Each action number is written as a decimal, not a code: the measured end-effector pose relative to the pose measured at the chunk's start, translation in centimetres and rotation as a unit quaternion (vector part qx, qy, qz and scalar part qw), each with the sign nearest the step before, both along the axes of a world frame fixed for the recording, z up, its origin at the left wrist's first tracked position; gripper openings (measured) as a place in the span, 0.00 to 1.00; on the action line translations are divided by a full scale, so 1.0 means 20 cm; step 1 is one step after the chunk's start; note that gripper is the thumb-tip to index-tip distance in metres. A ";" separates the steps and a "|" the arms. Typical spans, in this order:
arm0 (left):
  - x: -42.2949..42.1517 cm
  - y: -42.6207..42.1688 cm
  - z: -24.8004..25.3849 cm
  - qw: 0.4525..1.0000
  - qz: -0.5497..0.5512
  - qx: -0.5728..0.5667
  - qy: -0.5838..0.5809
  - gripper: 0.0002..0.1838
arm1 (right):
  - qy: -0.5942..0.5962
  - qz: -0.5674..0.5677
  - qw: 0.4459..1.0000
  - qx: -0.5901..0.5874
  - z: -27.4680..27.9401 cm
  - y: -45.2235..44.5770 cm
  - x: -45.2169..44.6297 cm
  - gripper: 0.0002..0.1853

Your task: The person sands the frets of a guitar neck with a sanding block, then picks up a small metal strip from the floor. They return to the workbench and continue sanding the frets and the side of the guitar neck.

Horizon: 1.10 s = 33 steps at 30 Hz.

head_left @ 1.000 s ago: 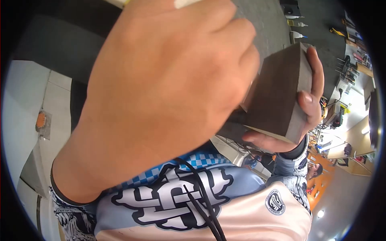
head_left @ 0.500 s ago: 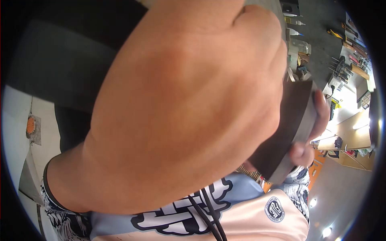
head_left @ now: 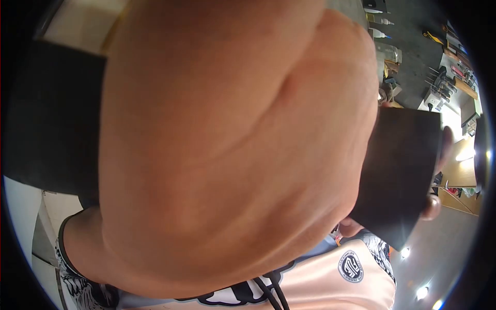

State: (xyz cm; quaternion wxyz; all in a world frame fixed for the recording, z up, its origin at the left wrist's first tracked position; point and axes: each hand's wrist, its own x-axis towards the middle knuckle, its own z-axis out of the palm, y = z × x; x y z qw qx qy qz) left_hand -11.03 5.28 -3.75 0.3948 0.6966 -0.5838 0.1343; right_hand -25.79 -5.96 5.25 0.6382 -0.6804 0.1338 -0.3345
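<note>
Very close to the camera, my left hand (head_left: 248, 155) fills the middle with its back and side showing. It is closed, with the fingers curled away out of sight, so whatever it holds is hidden. To its right, my right hand (head_left: 431, 207) grips a dark, flat-faced block (head_left: 400, 165). Fingertips show past the block's right edge and at its lower left corner. The left side of the block is covered by my left hand, and whether the two touch cannot be seen.
A dark grey surface (head_left: 411, 57) at the upper right bears bottles (head_left: 380, 20), a yellow-handled tool (head_left: 433, 37) and several other tools. A wide black shape (head_left: 51, 119) lies at the left. Shelves (head_left: 460, 175) and ceiling lights (head_left: 422, 293) show at the right.
The block and my right hand have moved right and down, and the block's broad face now shows more squarely. My left hand looks larger and covers more of the view.
</note>
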 end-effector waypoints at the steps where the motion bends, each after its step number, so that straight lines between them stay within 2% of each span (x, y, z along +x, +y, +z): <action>1: 0.00 0.01 0.00 1.000 -0.001 0.003 -0.004 0.24 | 0.000 0.025 0.999 0.023 0.00 -0.02 0.01 0.56; 2: 0.00 0.01 -0.01 1.000 -0.003 0.006 -0.006 0.24 | 0.002 0.093 0.996 -0.001 -0.04 -0.13 0.04 0.56; 5: 0.00 0.02 0.00 1.000 -0.005 0.010 -0.009 0.24 | 0.083 -0.166 0.982 -0.031 -0.04 0.00 0.08 0.56; 9: -0.02 0.05 -0.02 1.000 -0.003 0.011 -0.009 0.24 | 0.131 -0.135 0.980 -0.064 -0.02 -0.07 0.05 0.57; 15: -0.02 0.07 -0.03 1.000 -0.001 0.015 -0.011 0.23 | 0.004 0.029 0.991 -0.132 -0.21 -0.10 -0.09 0.55; 22: -0.03 0.10 -0.05 1.000 -0.001 0.020 -0.015 0.23 | -0.037 0.153 0.986 -0.062 -0.24 -0.09 -0.04 0.54; 24: -0.02 0.08 -0.04 1.000 -0.001 0.021 -0.013 0.23 | -0.031 0.151 0.985 -0.072 -0.22 -0.10 -0.02 0.52; 28: -0.03 0.10 -0.05 1.000 -0.003 0.024 -0.020 0.23 | 0.035 0.065 0.983 -0.168 -0.22 -0.11 -0.02 0.50; 33: -0.02 0.05 -0.02 0.999 -0.002 0.033 -0.020 0.23 | 0.076 -0.017 0.974 -0.211 -0.20 -0.13 -0.01 0.47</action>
